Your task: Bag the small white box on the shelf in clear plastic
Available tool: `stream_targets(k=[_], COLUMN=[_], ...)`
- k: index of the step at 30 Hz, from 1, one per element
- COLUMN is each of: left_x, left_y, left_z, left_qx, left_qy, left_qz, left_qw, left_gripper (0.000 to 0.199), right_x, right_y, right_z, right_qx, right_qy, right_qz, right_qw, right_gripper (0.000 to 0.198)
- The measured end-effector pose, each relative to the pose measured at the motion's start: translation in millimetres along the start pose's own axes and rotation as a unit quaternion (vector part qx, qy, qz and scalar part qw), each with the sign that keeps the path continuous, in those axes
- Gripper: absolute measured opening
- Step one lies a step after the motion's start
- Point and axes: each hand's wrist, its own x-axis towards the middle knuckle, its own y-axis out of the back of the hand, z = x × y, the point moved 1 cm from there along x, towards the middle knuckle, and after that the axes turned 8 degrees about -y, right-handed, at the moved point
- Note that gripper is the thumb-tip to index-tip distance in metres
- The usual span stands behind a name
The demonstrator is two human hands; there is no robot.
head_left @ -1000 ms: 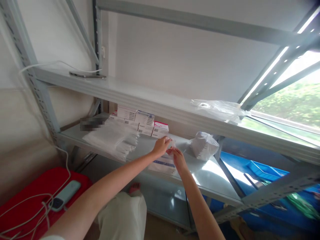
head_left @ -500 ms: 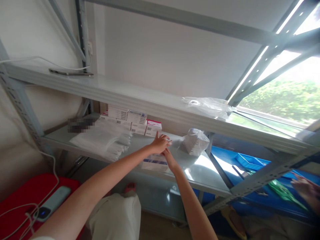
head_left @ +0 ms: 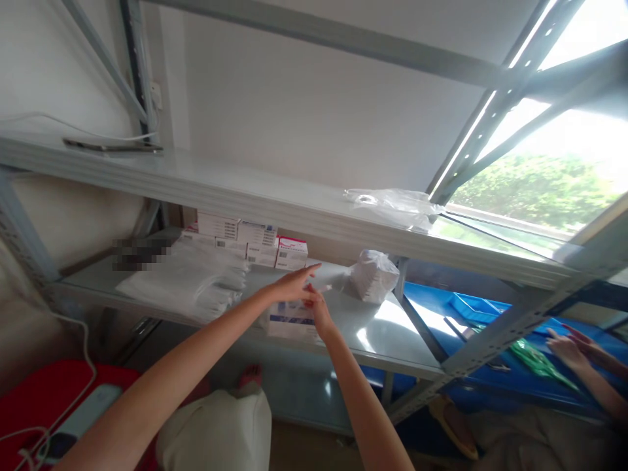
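My left hand (head_left: pixel 293 286) and my right hand (head_left: pixel 320 311) meet above the lower shelf, fingers close together. Pale see-through plastic, which looks like the top of a plastic bag (head_left: pixel 324 288), pokes out between them. The left index finger is stretched out while the other fingers bend toward the right hand, whose fingers are pinched. Below them lie white boxes with blue bands (head_left: pixel 292 326), seemingly inside the clear plastic. To the right sits a knotted plastic bag (head_left: pixel 373 278) filled with white boxes. The exact grip is partly hidden and blurred.
Stacked white boxes (head_left: pixel 255 243) line the shelf's back, with flat clear bags (head_left: pixel 181 275) at left. Above runs the upper shelf's edge (head_left: pixel 235 203), bearing a phone (head_left: pixel 112 148) and loose plastic bag (head_left: pixel 392 204). Another person's hands (head_left: pixel 572 353) are beyond the right post.
My left hand's fingers have stretched out and shifted against the right hand, and more plastic shows between them. The view has swung slightly right. The other person's hands show more fully.
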Motion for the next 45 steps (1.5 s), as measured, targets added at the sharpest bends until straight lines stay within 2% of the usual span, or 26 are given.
stream_targets(k=[2, 3, 4, 6, 7, 10, 13, 15, 18, 22, 25, 28, 31, 34, 37, 39, 41, 43, 45], left_x=[-19.4, -27.1, -32.9, -38.5, -38.7, -34.4, -32.9, -34.7, -36.5, -29.5, -20.4, -13.1, -8.2, -4.1, -1.5, -1.2, -2.2, -3.9, -5.4], left_y=[4.2, 4.7, 4.5, 4.3, 4.8, 8.0, 9.2, 7.9, 6.4, 8.5, 7.1, 1.8, 0.2, 6.6, 20.4, 31.6, 41.8, 50.0, 55.6], left_z=[-12.5, -18.9, -24.5, -31.3, -32.3, -29.9, -29.6, -33.0, -39.4, -45.3, -50.1, -55.0, -55.3, -50.8, -44.9, -43.6, -46.7, -54.1, -63.9], left_qx=[0.004, 0.001, -0.003, -0.002, 0.003, -0.003, -0.080, -0.145, -0.209, -0.217, -0.196, -0.181, -0.161, -0.075, 0.116, 0.266, 0.382, 0.446, 0.473], left_qy=[0.007, 0.018, 0.028, 0.044, 0.049, 0.059, 0.076, 0.090, 0.109, 0.117, 0.092, 0.077, 0.028, -0.015, -0.059, -0.105, -0.155, -0.203, -0.235], left_qz=[0.023, 0.023, 0.018, 0.007, 0.007, 0.006, 0.001, 0.007, 0.012, -0.045, -0.067, -0.025, 0.030, 0.019, 0.003, -0.003, -0.037, -0.096, -0.151], left_qw=[1.000, 1.000, 0.999, 0.999, 0.999, 0.998, 0.994, 0.985, 0.972, 0.968, 0.974, 0.980, 0.986, 0.997, 0.991, 0.958, 0.910, 0.866, 0.835], left_gripper=[0.092, 0.085, 0.069, 0.031, 0.019, 0.010, 0.007, 0.009, 0.015, 0.024, 0.024, 0.031, 0.024, 0.014, 0.013, 0.017, 0.019, 0.023, 0.027], right_x=[1.1, 0.8, 0.0, -3.4, -5.6, -11.4, -14.7, -16.3, -18.8, -19.3, -15.7, -11.0, -7.8, -7.7, -15.0, -26.2, -42.1, -59.6, -74.8], right_y=[-0.6, -1.0, -1.2, 0.2, 2.1, 11.2, 21.4, 25.6, 26.9, 24.8, 19.3, 12.0, 8.0, 9.2, 12.9, 15.4, 17.5, 17.8, 15.1], right_z=[2.5, 2.3, 1.0, -4.6, -8.5, -21.2, -32.0, -36.8, -38.4, -31.0, -23.7, -19.6, -18.9, -20.4, -21.6, -20.7, -17.6, -12.4, -4.9], right_qx=[0.032, 0.040, 0.037, 0.001, -0.030, -0.141, -0.238, -0.304, -0.417, -0.520, -0.571, -0.608, -0.612, -0.597, -0.602, -0.622, -0.641, -0.656, -0.671], right_qy=[-0.031, -0.034, -0.025, 0.020, 0.048, 0.114, 0.165, 0.202, 0.241, 0.275, 0.316, 0.340, 0.356, 0.374, 0.393, 0.408, 0.416, 0.413, 0.410], right_qz=[0.045, 0.051, 0.042, 0.008, -0.011, -0.070, -0.082, -0.064, -0.016, 0.112, 0.151, 0.161, 0.171, 0.186, 0.185, 0.185, 0.208, 0.244, 0.255], right_qw=[0.998, 0.997, 0.998, 1.000, 0.998, 0.981, 0.953, 0.929, 0.877, 0.801, 0.742, 0.699, 0.685, 0.685, 0.670, 0.642, 0.610, 0.583, 0.563], right_gripper=[0.048, 0.050, 0.051, 0.050, 0.049, 0.042, 0.026, 0.019, 0.023, 0.032, 0.026, 0.019, 0.019, 0.022, 0.023, 0.022, 0.022, 0.026, 0.031])
